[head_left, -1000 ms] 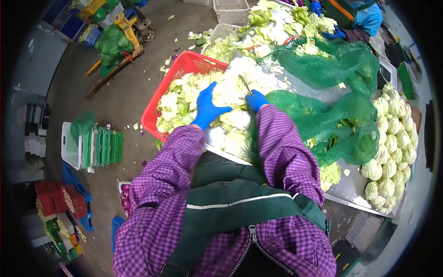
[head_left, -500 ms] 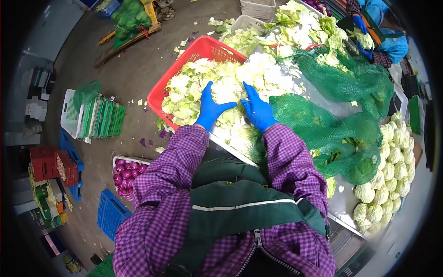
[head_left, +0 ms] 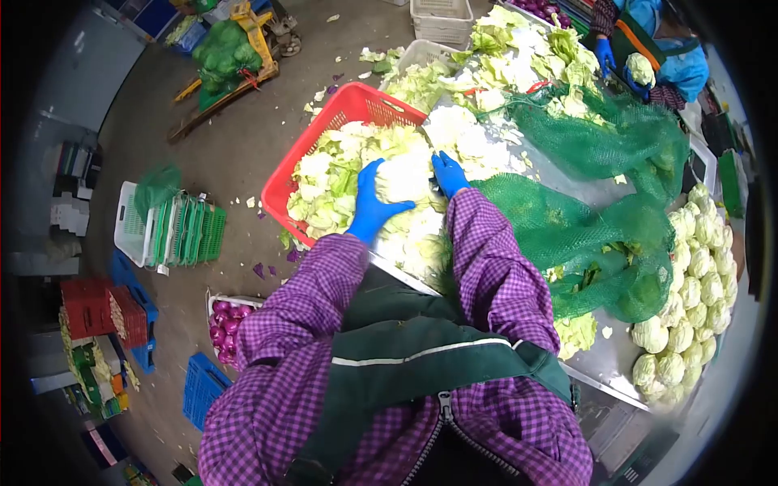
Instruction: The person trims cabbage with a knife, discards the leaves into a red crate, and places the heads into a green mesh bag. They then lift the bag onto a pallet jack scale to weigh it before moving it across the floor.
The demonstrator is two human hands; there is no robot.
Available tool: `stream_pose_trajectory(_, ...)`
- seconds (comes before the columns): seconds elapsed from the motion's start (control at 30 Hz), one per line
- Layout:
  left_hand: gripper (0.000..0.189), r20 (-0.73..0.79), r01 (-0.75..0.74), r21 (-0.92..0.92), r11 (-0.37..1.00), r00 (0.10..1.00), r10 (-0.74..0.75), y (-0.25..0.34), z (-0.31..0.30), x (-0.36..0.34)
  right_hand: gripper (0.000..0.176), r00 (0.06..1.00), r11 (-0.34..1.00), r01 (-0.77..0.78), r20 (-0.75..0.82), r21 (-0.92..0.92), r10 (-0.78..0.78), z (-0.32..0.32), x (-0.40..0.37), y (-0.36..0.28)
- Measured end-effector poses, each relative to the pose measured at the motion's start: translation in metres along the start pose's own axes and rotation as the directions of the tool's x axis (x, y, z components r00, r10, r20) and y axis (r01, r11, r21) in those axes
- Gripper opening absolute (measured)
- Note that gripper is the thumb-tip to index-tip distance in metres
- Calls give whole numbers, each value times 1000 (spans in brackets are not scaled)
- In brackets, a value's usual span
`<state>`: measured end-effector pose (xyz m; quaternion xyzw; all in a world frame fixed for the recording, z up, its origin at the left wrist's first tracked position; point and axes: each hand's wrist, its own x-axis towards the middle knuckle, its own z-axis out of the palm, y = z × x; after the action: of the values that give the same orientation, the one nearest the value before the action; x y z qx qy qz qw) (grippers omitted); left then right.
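The cabbage lies between both hands at the near left of the counter, likely firm but slippery, best held by its sides, with the left hand spreading its fingers and the right hand seemingly grasping a knife.

Blue pallet on floor, purple vegetables nearby, green crates beside a white crate
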<state>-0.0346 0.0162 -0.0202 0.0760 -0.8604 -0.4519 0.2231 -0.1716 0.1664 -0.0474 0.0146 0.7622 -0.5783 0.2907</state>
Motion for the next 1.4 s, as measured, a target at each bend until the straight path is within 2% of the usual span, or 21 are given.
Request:
stream_pose_trajectory(0.07,104,152,138,-247,959,983,-102,-15,-19,-4,57,1000,993,-25,-5,113,26,4,-10,10)
stream_pose_trajectory(0.1,100,220,167,-195,966,968,-123,-19,-30,-6,56,999,973,-33,1,227,34,9,-10,11)
stream_pose_trajectory(0.27,103,158,455,-305,837,891,-427,-6,-29,-26,53,1000,973,0,-19,233,5,13,-68,8)
stream_pose_trajectory(0.33,101,11,505,-310,806,849,-528,5,-17,-15,54,1000,982,-8,-8,187,10,13,-80,-1)
stream_pose_trajectory(0.37,104,-45,471,-271,839,865,-500,1,-14,-11,55,999,1000,10,-42,-5,-10,10,-79,-4)
stream_pose_trajectory(0.4,104,-49,468,-272,841,866,-497,-1,-14,-3,55,999,1000,15,-40,-5,-15,10,-80,-9)
stream_pose_trajectory(0.43,105,-20,411,-110,905,910,-415,-3,-15,1,56,949,922,221,-150,-317,-279,9,-89,-17)
stream_pose_trajectory(0.47,107,24,336,50,940,941,-338,-4,-15,5,57,825,711,345,-162,-612,-541,8,-100,-30)
stream_pose_trajectory(0.6,105,71,296,164,941,948,-311,-2,-18,16,57,856,621,448,108,-644,-505,13,-114,-49)
stream_pose_trajectory(0.73,101,96,209,163,964,969,-226,1,-19,12,51,885,594,433,195,-678,-422,32,-85,-32)
stream_pose_trajectory(0.8,99,81,231,141,963,966,-244,-6,-20,14,51,889,603,420,175,-678,-423,40,-79,-38)
stream_pose_trajectory(0.87,99,82,181,114,977,978,-191,-8,-18,16,49,952,668,261,72,-697,-297,41,-72,-48)
stream_pose_trajectory(0.9,99,86,176,107,979,979,-186,-7,-17,13,50,965,796,136,-101,-590,-240,40,-44,-29)
stream_pose_trajectory(0.93,101,148,97,110,989,982,-113,-5,-19,6,50,947,883,158,-185,-442,-263,23,-11,0)
stream_pose_trajectory(1.0,104,272,-87,122,989,961,51,-8,-36,7,50,924,879,246,-175,-409,-340,16,13,32)
stream_pose_trajectory(1.07,108,289,-42,22,999,957,34,-7,-40,3,50,909,876,247,-215,-413,-358,16,0,36)
stream_pose_trajectory(1.13,105,283,-58,208,976,959,-4,2,-53,7,50,885,875,270,-256,-401,-390,19,-13,27)
stream_pose_trajectory(1.2,104,214,-2,266,964,975,-58,8,-55,-6,49,984,999,27,-176,-44,-34,15,-39,19)
stream_pose_trajectory(1.27,100,31,245,145,959,967,-252,-10,-48,-28,47,979,999,29,-201,-21,-33,17,-55,26)
stream_pose_trajectory(1.3,96,26,416,26,909,909,-416,-17,-38,-39,46,975,999,32,-220,36,-24,21,-62,28)
stream_pose_trajectory(1.4,102,-100,382,38,924,921,-377,-3,-13,-44,44,973,995,43,-228,90,-21,23,-71,28)
